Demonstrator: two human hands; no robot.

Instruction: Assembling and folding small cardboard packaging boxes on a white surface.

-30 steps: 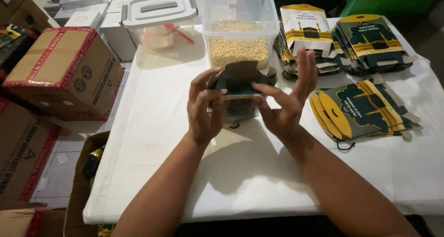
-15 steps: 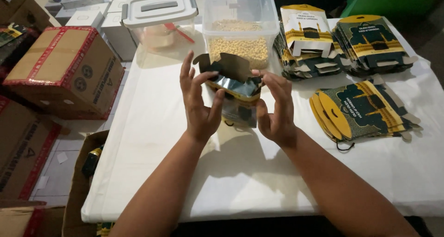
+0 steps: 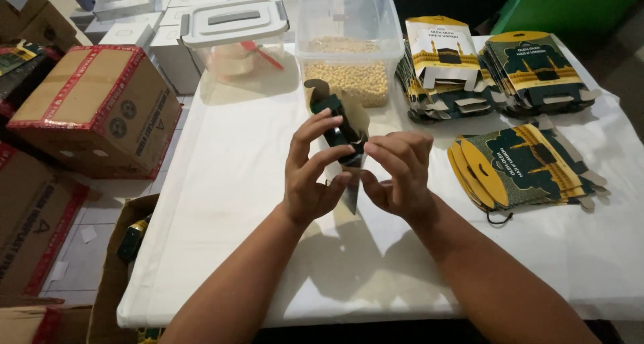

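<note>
Risks, as I judge them: the white cloth-covered table (image 3: 221, 183) is loose and creased, so anything set down hard could drag it. The clear tub (image 3: 349, 42) sits open just behind the hands, full of pale yellow pellets or beans (can't tell which); a wide elbow swing could tip it and scatter the lot. The small carton (image 3: 339, 126) is thin card, so pressing too hard at the fold could crease a panel or tear a flap.

Where things stand:
- Table: matte white fabric, wrinkled, hangs over the near edge.
- Brown cardboard box (image 3: 100, 106) with red tape, off the table's left edge; rigid corrugated board.
- Tub: clear rigid plastic, roughly a third filled.
- Second clear container with a grey handled lid (image 3: 235, 22), left of the tub, something red inside.
- Flat carton stacks (image 3: 496, 82) at the back right; another fan of flats (image 3: 523, 169) just beside the right hand. Glossy printed card, dark green and yellow, die-cut tabs.
- Small carton: held above the table centre, half formed, top flap up, brown unprinted inside showing.

Left hand (image 3: 312, 173): fingers wrap the carton's left side, thumb pressed on the front.
Right hand (image 3: 399, 173): fingers curled, pinching the carton's lower right edge.
</note>
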